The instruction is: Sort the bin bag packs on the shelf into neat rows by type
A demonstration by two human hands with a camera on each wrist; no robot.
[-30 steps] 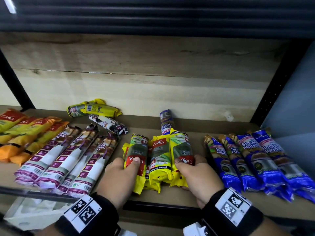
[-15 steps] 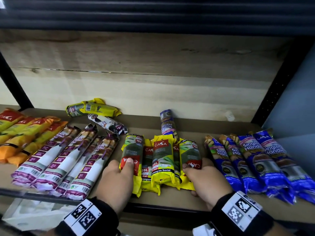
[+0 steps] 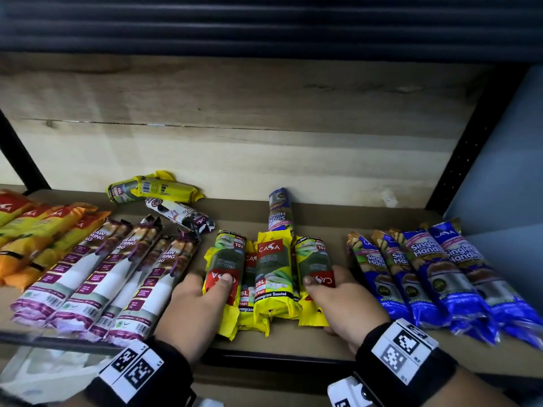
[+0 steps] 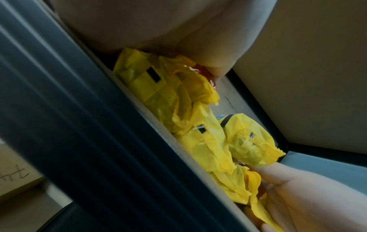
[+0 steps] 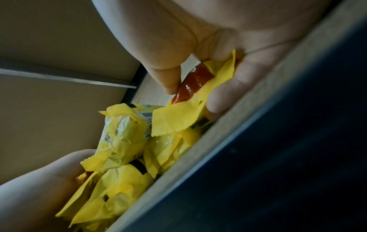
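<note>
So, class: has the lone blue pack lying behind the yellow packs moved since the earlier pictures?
No. The lone blue pack lies just as far left of the white mark on the back panel.

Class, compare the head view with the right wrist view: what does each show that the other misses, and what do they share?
Head view only: the blue packs, the purple-and-white packs, the orange packs, two stray packs at the back, and both wristbands.

Right wrist view only: the underside of the right hand, thumb and fingers pinching a yellow pack's red end, and the shelf's front edge close up.

Both: the yellow packs, with the left hand on their other side.
</note>
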